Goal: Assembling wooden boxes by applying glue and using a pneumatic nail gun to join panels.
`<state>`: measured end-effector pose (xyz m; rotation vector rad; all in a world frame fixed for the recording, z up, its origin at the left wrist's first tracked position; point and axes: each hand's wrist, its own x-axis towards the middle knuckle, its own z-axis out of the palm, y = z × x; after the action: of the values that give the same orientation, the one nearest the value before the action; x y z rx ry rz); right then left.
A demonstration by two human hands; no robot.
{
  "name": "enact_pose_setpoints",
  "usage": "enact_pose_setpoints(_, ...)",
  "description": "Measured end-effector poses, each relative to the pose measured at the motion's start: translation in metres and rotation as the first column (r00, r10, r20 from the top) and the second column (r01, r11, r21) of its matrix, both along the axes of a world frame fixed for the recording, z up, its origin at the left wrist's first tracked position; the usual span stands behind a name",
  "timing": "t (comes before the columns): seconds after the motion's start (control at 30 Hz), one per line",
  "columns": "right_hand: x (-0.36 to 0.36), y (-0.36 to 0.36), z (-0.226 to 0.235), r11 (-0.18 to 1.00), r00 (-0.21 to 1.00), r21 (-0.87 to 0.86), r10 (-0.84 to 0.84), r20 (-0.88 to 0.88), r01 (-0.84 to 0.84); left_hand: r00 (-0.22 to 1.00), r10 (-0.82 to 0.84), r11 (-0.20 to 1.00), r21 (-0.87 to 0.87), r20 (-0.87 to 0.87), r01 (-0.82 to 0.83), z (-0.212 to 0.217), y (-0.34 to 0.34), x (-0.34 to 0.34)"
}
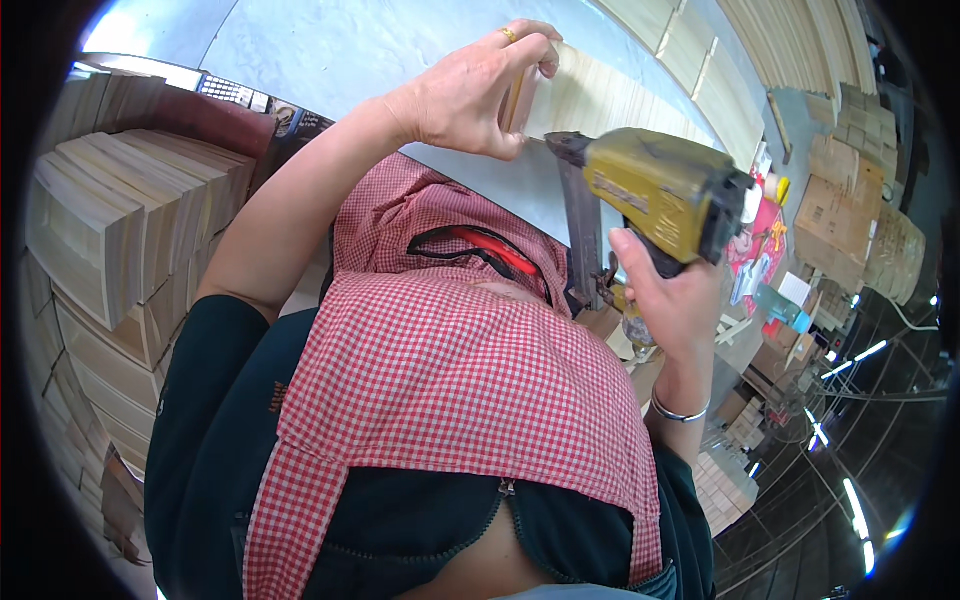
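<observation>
My left hand [478,92] grips the near-left end of a pale wooden workpiece [605,100], with thumb and fingers spread across its end board. My right hand [668,305] is wrapped round the handle of a yellow and black nail gun [655,190]. The gun's nose [568,147] is right at the workpiece's lower edge, close to my left thumb; whether it touches the wood I cannot tell. The workpiece lies on a pale, smooth tabletop [320,50].
Stacked wooden boards [130,200] rise on the left. More pale wooden pieces [725,95] lie along the table's far right side. Beyond are cardboard boxes [840,210], a bottle [783,308] and a yellow tape roll [778,188]. My checked apron [460,370] is close to the table edge.
</observation>
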<state>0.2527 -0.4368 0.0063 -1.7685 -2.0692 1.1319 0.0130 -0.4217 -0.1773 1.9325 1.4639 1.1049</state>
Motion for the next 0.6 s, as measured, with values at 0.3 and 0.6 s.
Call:
enact_pose_setpoints(0.3, 0.049, -0.026, -0.008, 0.907, 0.909, 0.115, -0.386, -0.156, 0.405, 0.983, 0.172, 0.958, 0.243, -0.067, -0.151, 0.019, -0.03, -0.002)
enact_pose_setpoints(0.6, 0.095, -0.054, -0.035, 0.806, 0.756, 0.012, -0.55, -0.356, 0.592, 0.707, -0.55, 0.731, -0.153, 0.444, 0.665, 0.075, -0.044, 0.12)
